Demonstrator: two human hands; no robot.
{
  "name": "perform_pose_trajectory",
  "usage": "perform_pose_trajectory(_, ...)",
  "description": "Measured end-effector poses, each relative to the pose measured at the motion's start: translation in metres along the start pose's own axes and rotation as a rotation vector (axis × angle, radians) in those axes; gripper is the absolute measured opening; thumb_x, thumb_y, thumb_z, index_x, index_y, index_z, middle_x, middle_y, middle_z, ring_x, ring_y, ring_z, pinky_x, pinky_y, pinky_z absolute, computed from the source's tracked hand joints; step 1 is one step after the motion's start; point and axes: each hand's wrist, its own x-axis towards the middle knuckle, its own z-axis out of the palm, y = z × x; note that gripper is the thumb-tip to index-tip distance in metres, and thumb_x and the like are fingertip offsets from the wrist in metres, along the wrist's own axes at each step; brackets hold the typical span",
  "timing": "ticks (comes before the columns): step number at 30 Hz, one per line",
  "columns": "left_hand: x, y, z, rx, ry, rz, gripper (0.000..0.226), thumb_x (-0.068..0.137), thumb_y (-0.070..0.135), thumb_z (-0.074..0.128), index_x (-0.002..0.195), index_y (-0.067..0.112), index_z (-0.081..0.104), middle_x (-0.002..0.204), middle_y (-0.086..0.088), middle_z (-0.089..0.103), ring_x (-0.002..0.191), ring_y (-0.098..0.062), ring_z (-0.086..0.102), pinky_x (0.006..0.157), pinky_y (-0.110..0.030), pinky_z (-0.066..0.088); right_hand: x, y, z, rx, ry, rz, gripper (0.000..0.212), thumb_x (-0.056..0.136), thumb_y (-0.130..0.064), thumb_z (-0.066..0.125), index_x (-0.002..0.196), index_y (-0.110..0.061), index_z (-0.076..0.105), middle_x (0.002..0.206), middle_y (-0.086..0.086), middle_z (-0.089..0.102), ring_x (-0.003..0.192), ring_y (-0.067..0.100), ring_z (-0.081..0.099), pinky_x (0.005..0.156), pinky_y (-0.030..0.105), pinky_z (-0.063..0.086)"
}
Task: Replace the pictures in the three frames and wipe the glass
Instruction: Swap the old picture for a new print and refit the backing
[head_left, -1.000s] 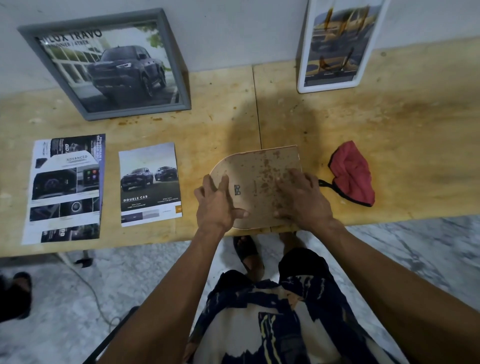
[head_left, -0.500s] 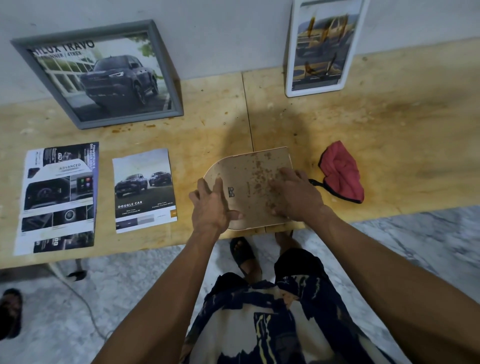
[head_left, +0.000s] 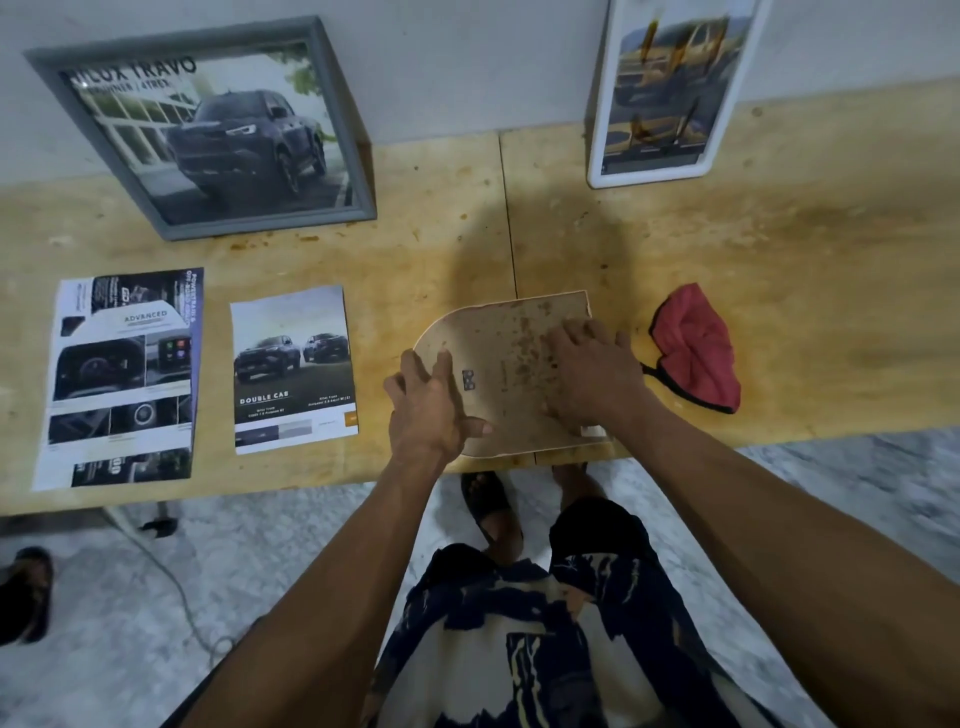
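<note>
A third frame (head_left: 506, 353) lies face down near the table's front edge, its stained brown backing board up, one end rounded. My left hand (head_left: 428, 402) grips its rounded left end. My right hand (head_left: 595, 371) presses flat on the right part of the backing, fingers spread. A grey frame (head_left: 208, 124) with a dark pickup picture leans on the wall at the back left. A white frame (head_left: 675, 88) with a yellow picture leans at the back right. Two loose car prints lie to the left: a small one (head_left: 293, 369) and a larger one (head_left: 122, 376). A red cloth (head_left: 696, 348) lies right of my hands.
The wooden table (head_left: 805, 260) is stained, with a seam down its middle. Its front edge runs just below my hands. Below are a marble floor, my feet in sandals, a white cable (head_left: 171, 577) and a dark shoe (head_left: 26, 592) at the far left.
Both hands stay on the face-down frame. The view has drifted slightly, so everything sits a little lower and further left.
</note>
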Motion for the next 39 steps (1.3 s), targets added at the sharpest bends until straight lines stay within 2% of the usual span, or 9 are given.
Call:
perform_pose_trajectory(6,0.000,0.004,-0.004,-0.014,-0.001,0.000,0.109,0.064,0.045,0.089,0.150,0.028,0.025,0.148,-0.007,0.015,0.129,-0.036,0.021,0.091,-0.049,0.048,0.002,0.004,-0.002,0.074,0.040,0.002,0.086,0.075,-0.039,0.076,0.143,-0.022,0.026,0.145,0.008,0.026,0.131,0.029,0.031,0.094,0.053,0.044)
perform_pose_trajectory(14,-0.002,0.003,-0.001,-0.008,0.013,-0.021,0.109,0.063,0.047,0.089,0.150,0.031,0.026,0.149,-0.006,0.014,0.130,-0.035,0.022,0.091,-0.047,0.049,0.001,0.003,-0.001,0.047,-0.012,0.031,0.105,0.066,-0.053,0.081,0.148,-0.028,0.020,0.152,0.003,0.015,0.139,0.029,0.020,0.100,0.054,0.038)
perform_pose_trajectory(21,-0.009,0.003,0.000,-0.151,0.059,-0.064,0.111,0.057,0.040,0.094,0.145,0.028,0.028,0.144,-0.004,0.022,0.129,-0.032,0.026,0.083,-0.046,0.049,-0.038,-0.006,0.038,0.152,0.273,-0.022,0.038,0.084,-0.038,0.068,0.118,-0.022,0.060,0.135,0.006,0.051,0.126,0.032,0.045,0.081,0.049,0.052)
perform_pose_trajectory(23,-0.012,0.002,0.002,-0.258,0.098,-0.137,0.110,0.052,0.040,0.097,0.137,0.019,0.030,0.137,-0.007,0.031,0.125,-0.030,0.030,0.087,-0.043,0.044,-0.043,-0.009,0.052,0.222,0.182,-0.032,0.049,0.095,-0.041,0.046,0.140,-0.022,0.043,0.153,0.007,0.034,0.144,0.032,0.024,0.094,0.052,0.047)
perform_pose_trajectory(26,-0.019,-0.001,0.007,-0.316,0.103,-0.273,0.104,0.057,0.048,0.093,0.134,0.007,0.036,0.135,-0.013,0.035,0.126,-0.033,0.033,0.100,-0.044,0.040,-0.043,-0.008,0.057,0.255,0.016,-0.010,0.083,0.092,-0.060,0.044,0.155,-0.018,0.012,0.164,0.005,0.004,0.150,0.026,-0.009,0.117,0.052,0.025)
perform_pose_trajectory(32,-0.007,0.001,-0.001,-0.539,0.133,-0.521,0.063,0.079,0.031,0.073,0.133,0.009,0.050,0.134,-0.017,0.051,0.123,-0.037,0.048,0.104,-0.042,0.044,-0.048,-0.003,0.038,0.353,-0.083,-0.027,0.125,0.065,-0.069,0.074,0.156,-0.024,0.003,0.164,-0.004,-0.008,0.149,0.017,-0.015,0.120,0.047,0.018)
perform_pose_trajectory(35,-0.008,0.004,-0.007,-0.742,0.131,-0.558,0.056,0.082,0.021,0.071,0.131,0.015,0.045,0.127,-0.013,0.057,0.107,-0.033,0.057,0.079,-0.037,0.057,-0.047,0.001,0.036,0.352,-0.057,-0.054,0.125,0.062,-0.060,0.082,0.155,-0.022,0.009,0.164,-0.001,-0.001,0.150,0.020,-0.009,0.121,0.043,0.016)
perform_pose_trajectory(37,-0.010,0.002,-0.010,-0.788,0.158,-0.546,0.045,0.087,0.012,0.065,0.127,0.015,0.045,0.117,-0.008,0.057,0.094,-0.027,0.055,0.052,-0.025,0.048,-0.047,0.001,0.034,0.331,-0.049,-0.070,0.124,0.061,-0.059,0.083,0.155,-0.021,0.011,0.164,0.001,0.002,0.150,0.023,-0.005,0.121,0.043,0.017)
perform_pose_trajectory(39,-0.012,0.001,-0.016,-0.775,0.186,-0.508,0.038,0.088,0.010,0.063,0.123,0.014,0.048,0.109,-0.006,0.055,0.091,-0.024,0.053,0.044,-0.020,0.035,-0.048,0.002,0.031,0.287,-0.044,-0.072,0.118,0.064,-0.060,0.080,0.154,-0.021,0.015,0.163,0.004,0.006,0.149,0.026,0.003,0.118,0.045,0.025)
